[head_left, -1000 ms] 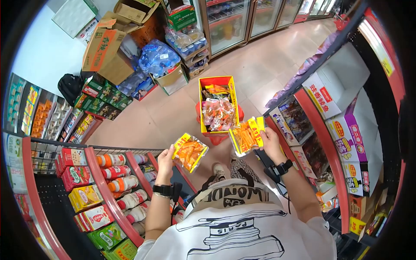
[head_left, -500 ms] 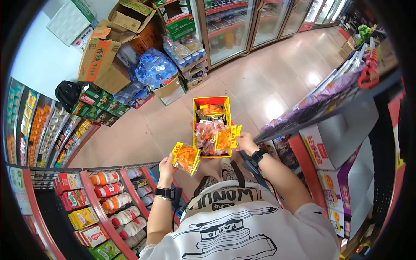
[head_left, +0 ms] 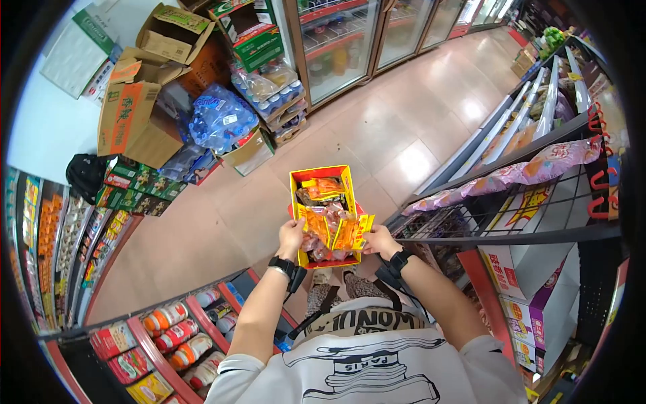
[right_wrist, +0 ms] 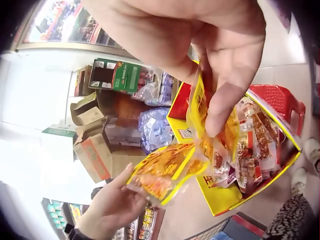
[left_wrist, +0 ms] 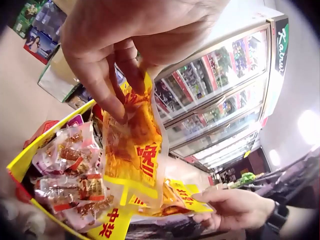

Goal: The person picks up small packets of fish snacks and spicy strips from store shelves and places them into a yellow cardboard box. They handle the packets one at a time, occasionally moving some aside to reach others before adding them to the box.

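A yellow box [head_left: 293, 202] of clear snack packets stands on a red stool [right_wrist: 282, 100] in front of me. My left hand [head_left: 293, 230] pinches an orange-and-yellow snack packet [head_left: 315, 226] by its top edge, over the left side of the box. In the left wrist view this packet [left_wrist: 136, 145] hangs down from the left hand [left_wrist: 117, 75] above the box [left_wrist: 22, 161]. My right hand [head_left: 374, 237] pinches a second orange packet [head_left: 354, 232] over the box's right side. In the right wrist view the two packets, the right one [right_wrist: 226, 131] and the left one [right_wrist: 161, 172], nearly touch.
Cardboard boxes [head_left: 131, 118] and shrink-wrapped water bottles [head_left: 219, 121] are piled at the back left. Glass-door fridges [head_left: 336, 40] line the far wall. A red shelf with bottles [head_left: 182, 337] is at my left. A wire rack of snack bags [head_left: 531, 182] is at my right.
Both hands have brought their packets together over the yellow box; the left hand came across from the left. My view has turned, so the right shelf sits further off.
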Available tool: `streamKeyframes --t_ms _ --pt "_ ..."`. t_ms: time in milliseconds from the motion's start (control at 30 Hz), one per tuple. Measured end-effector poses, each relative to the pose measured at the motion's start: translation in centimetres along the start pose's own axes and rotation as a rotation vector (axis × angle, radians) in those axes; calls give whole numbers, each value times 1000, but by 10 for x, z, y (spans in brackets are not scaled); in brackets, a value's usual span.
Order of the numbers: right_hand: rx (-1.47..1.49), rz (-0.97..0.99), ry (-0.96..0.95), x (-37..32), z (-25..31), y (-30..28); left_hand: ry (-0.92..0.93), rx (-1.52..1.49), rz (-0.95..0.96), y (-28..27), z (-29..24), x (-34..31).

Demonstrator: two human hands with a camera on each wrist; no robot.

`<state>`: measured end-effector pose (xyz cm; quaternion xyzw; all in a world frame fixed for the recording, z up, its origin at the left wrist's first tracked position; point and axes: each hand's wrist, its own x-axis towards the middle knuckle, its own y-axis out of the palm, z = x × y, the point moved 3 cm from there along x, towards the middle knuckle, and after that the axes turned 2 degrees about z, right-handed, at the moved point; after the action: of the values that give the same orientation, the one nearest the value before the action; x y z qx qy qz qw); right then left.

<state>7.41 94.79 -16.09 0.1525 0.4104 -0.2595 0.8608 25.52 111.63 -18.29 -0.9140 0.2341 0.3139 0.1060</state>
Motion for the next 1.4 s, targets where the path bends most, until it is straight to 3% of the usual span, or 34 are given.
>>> streamKeyframes --t_ms 133,533,600,633,867,967,1033,1100,1133,1167,1200,1267,1333,1400 --pt "0 -40 14 0 -7 2 -81 111 26 13 4 35" --pt "-5 -85 33 28 -3 22 -314 -324 90 8 41 99" --pt "19 -71 40 35 3 27 -303 -278 332 2 43 100" --pt "52 -77 43 38 6 31 -325 -168 249 1 37 88" --pt "213 -142 28 84 -1 47 -221 -38 336 -33 28 13" --pt "383 -119 93 102 -2 54 -263 -132 339 -71 56 -11" --pt "702 -76 50 91 12 68 -275 -143 326 -95 67 -28" --pt "680 61 161 142 -35 63 -300 -162 262 -118 77 -42" --pt "318 83 180 146 -40 67 -314 -179 211 -129 82 -48" --pt "281 0 216 221 -115 59 -323 -179 188 -137 84 -53" --pt "297 -19 199 198 -97 59 -332 -179 162 -144 86 -58" --pt "-144 -28 225 119 -42 65 -326 -173 172 -154 89 -62" --pt "-360 91 156 105 -48 57 -318 -170 180 -157 88 -59" --pt "-31 58 59 38 -30 45 -326 -113 232 -155 86 -55"
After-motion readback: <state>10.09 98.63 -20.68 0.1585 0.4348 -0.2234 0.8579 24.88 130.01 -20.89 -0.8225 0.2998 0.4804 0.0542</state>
